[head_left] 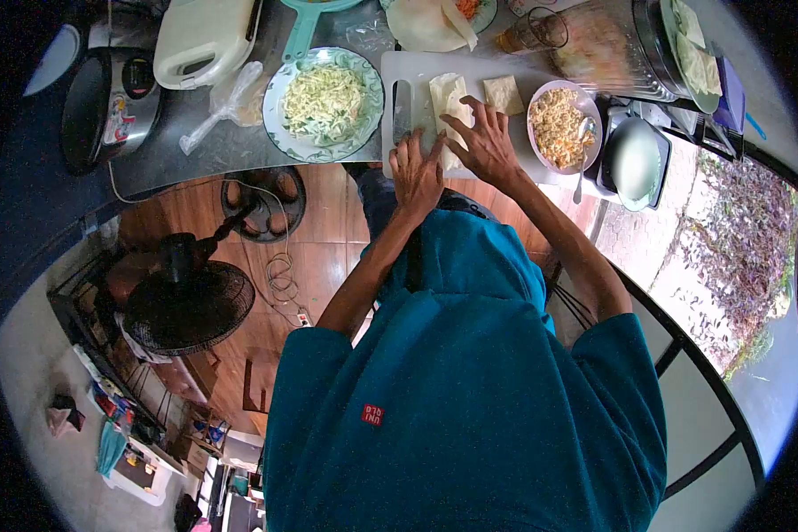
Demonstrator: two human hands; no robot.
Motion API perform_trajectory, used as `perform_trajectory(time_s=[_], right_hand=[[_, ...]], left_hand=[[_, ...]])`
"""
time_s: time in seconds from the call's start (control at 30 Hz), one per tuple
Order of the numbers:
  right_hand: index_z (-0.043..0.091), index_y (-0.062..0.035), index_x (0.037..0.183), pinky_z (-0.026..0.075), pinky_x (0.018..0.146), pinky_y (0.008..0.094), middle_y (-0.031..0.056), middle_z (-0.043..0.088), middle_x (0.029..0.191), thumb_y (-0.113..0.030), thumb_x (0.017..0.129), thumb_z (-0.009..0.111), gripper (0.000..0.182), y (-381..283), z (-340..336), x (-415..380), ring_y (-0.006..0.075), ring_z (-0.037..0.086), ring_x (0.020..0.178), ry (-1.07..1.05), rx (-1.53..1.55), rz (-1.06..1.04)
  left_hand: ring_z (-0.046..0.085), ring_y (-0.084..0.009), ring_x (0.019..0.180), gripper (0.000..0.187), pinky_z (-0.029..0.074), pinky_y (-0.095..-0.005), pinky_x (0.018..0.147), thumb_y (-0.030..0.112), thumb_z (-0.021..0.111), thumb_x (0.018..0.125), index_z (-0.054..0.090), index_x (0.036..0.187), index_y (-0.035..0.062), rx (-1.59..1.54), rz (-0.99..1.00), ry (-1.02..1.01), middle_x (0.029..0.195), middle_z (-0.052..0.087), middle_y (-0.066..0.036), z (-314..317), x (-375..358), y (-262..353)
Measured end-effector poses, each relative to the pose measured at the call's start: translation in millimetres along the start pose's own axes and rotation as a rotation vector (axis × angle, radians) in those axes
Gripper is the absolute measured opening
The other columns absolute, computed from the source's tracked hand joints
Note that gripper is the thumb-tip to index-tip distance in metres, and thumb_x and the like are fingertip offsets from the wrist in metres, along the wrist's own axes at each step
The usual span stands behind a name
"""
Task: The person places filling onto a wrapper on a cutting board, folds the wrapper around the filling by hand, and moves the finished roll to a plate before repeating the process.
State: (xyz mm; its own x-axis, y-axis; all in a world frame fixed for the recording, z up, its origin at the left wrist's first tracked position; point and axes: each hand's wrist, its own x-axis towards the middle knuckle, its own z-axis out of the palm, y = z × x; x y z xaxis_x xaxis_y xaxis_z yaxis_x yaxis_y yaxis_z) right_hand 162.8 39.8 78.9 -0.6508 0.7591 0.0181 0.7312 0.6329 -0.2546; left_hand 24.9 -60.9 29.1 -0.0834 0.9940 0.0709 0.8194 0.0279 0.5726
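Note:
On a white cutting board (pixel 529 78) lies a long, pale folded wrapper sheet (pixel 447 89), its near part partly covered by my fingers. My left hand (pixel 417 182) rests at the sheet's left edge, fingers extended and apart. From the right, my right hand (pixel 488 149) reaches over the sheet with its fingers spread and bent, the tips on or just above it. A smaller folded wrapper piece (pixel 504 94) sits just beyond the right hand. Right of that hand stands a bowl of chopped filling (pixel 559 124) with a spoon (pixel 582 160) in it.
A patterned plate (pixel 275 106) of shredded cabbage stands left of the board. Behind are a white sandwich maker (pixel 206 44), a green-handled pan (pixel 301 34), a plastic bag (pixel 230 106) and a glass (pixel 541 31). A black fan (pixel 191 301) stands on the floor behind left.

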Motion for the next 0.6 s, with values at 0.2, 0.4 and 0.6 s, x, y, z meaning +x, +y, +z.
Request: perform_trajectory(time_s=[0.2, 0.4, 0.6], right_hand=[[0.063, -0.0160, 0.122, 0.039, 0.093, 0.0484, 0.0155, 0.043, 0.134, -0.035, 0.089, 0.063, 0.038, 1, 2, 4, 0.0336, 0.045, 0.117, -0.057, -0.070, -0.092], [0.064, -0.0127, 0.113, 0.039, 0.090, 0.0481, 0.0162, 0.045, 0.130, -0.035, 0.087, 0.063, 0.034, 2, 14, 4, 0.0309, 0.045, 0.117, -0.053, -0.099, -0.141], [0.065, -0.0109, 0.112, 0.037, 0.094, 0.0478, 0.0159, 0.045, 0.131, -0.030, 0.090, 0.062, 0.029, 1, 3, 6, 0.0334, 0.046, 0.117, -0.052, 0.052, -0.096]], left_hand=[[0.042, -0.0374, 0.124, 0.049, 0.031, -0.0544, 0.099, 0.011, 0.062, 0.085, 0.056, 0.133, 0.0197, -0.002, -0.001, -0.001, 0.138, 0.044, -0.018, -1, 1, 1], [0.041, -0.0374, 0.126, 0.044, 0.031, -0.0548, 0.099, 0.012, 0.063, 0.084, 0.059, 0.128, 0.0182, 0.007, 0.007, 0.003, 0.139, 0.044, -0.018, 1, 0, 0], [0.041, -0.0368, 0.126, 0.047, 0.030, -0.0543, 0.100, 0.012, 0.062, 0.085, 0.058, 0.131, 0.0181, 0.011, 0.009, 0.018, 0.139, 0.044, -0.018, 3, -2, -1]])
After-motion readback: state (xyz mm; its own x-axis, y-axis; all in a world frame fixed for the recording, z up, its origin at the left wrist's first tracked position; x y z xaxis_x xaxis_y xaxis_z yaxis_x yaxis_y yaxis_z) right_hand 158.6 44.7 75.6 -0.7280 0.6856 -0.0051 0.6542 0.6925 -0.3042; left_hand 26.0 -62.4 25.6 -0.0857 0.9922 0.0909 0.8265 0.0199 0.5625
